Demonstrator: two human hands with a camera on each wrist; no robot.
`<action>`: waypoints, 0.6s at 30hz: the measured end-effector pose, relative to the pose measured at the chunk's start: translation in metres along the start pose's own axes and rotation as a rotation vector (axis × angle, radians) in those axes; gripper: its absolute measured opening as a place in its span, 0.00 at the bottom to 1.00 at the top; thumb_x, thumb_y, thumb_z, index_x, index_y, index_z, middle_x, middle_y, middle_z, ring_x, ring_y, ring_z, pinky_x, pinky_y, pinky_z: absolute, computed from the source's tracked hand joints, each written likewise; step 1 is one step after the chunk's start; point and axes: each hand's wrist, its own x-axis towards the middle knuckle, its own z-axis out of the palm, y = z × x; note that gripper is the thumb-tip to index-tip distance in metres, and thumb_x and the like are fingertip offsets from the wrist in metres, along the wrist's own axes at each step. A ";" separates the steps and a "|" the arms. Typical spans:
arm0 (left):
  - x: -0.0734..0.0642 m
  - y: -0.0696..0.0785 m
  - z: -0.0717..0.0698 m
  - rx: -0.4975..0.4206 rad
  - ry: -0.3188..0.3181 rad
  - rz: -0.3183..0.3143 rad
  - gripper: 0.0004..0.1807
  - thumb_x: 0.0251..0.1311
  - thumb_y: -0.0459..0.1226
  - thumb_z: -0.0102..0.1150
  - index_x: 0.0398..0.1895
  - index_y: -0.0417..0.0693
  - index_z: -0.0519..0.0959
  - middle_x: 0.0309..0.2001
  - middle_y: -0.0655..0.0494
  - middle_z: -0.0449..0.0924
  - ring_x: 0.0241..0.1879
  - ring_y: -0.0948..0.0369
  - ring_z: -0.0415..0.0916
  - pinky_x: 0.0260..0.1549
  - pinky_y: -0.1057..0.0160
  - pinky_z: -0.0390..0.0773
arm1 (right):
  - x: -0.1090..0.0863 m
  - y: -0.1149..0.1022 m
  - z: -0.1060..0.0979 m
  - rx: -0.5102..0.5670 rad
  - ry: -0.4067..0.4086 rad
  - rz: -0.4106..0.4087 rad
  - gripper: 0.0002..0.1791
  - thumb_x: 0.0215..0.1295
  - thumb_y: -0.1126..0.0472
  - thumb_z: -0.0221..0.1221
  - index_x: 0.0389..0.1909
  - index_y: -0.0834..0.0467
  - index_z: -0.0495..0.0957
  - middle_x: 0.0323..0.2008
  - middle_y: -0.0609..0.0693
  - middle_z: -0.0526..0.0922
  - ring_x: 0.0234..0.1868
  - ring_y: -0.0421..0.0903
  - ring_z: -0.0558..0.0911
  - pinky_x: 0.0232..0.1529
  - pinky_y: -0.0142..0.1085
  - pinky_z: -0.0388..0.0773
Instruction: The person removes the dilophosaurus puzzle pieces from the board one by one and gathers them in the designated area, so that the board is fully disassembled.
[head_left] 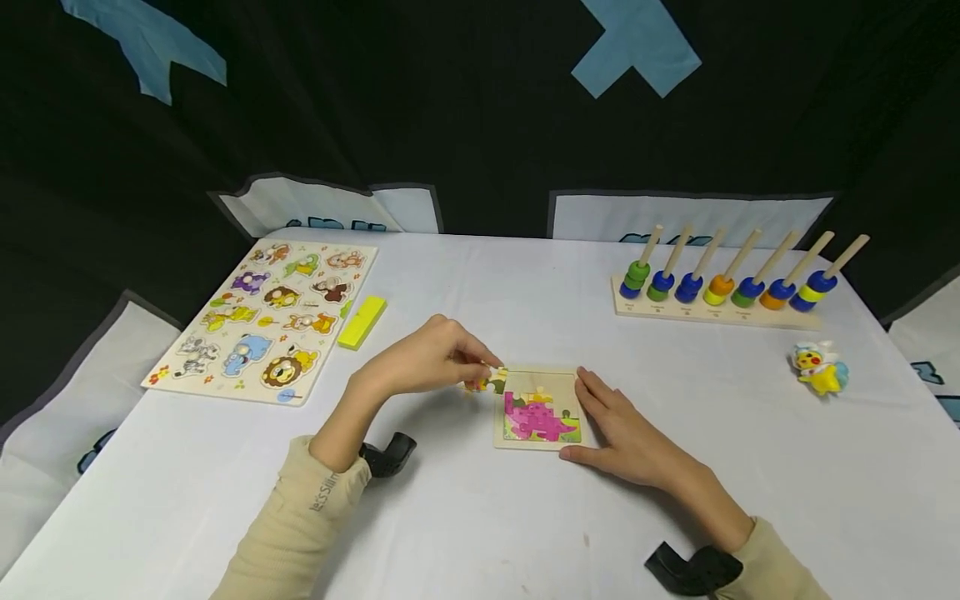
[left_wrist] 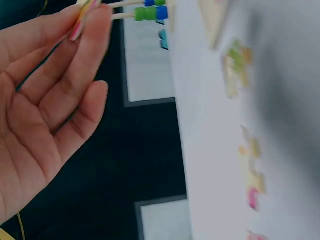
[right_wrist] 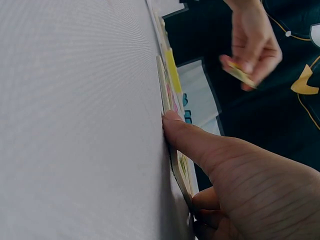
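Observation:
My left hand [head_left: 435, 358] pinches a small jigsaw piece [left_wrist: 85, 19] between thumb and fingertips, raised above the table beside the board's upper left corner. The puzzle board [head_left: 531, 375] is a square wooden tray, its lower part filled with a pink dinosaur picture and its upper part bare wood. My right hand [head_left: 630, 433] holds the board's right side, thumb at the near edge and fingers along the side. In the left wrist view, loose jigsaw pieces [left_wrist: 253, 172] lie on the table, blurred; the left hand largely hides this area in the head view.
An animal peg puzzle [head_left: 262, 321] lies at the left, with a yellow block [head_left: 362, 322] beside it. At the back right stands a wooden peg rack [head_left: 712, 312] with coloured rings. A small yellow figurine [head_left: 819, 369] is at the right. Black cloth [head_left: 480, 108] hangs behind the table.

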 end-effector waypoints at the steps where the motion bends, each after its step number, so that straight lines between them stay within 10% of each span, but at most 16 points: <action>1: -0.002 -0.003 0.001 -0.015 -0.019 -0.019 0.10 0.60 0.33 0.61 0.43 0.45 0.86 0.26 0.56 0.86 0.27 0.58 0.80 0.27 0.68 0.74 | 0.000 0.000 0.000 0.002 0.000 0.001 0.55 0.55 0.40 0.65 0.72 0.69 0.51 0.76 0.61 0.46 0.75 0.61 0.49 0.70 0.60 0.48; 10: -0.004 -0.029 0.012 -0.068 -0.161 -0.116 0.04 0.57 0.29 0.59 0.31 0.44 0.83 0.22 0.55 0.84 0.23 0.58 0.79 0.23 0.68 0.68 | 0.000 0.000 0.000 0.006 0.006 0.011 0.55 0.54 0.40 0.65 0.72 0.69 0.51 0.75 0.61 0.47 0.76 0.60 0.49 0.70 0.60 0.48; 18: 0.002 -0.043 0.022 -0.034 -0.122 -0.146 0.05 0.59 0.30 0.59 0.28 0.46 0.82 0.22 0.57 0.83 0.22 0.63 0.77 0.25 0.68 0.69 | 0.000 0.001 0.001 -0.005 0.006 0.007 0.55 0.54 0.40 0.65 0.72 0.68 0.51 0.76 0.61 0.47 0.76 0.60 0.49 0.70 0.60 0.48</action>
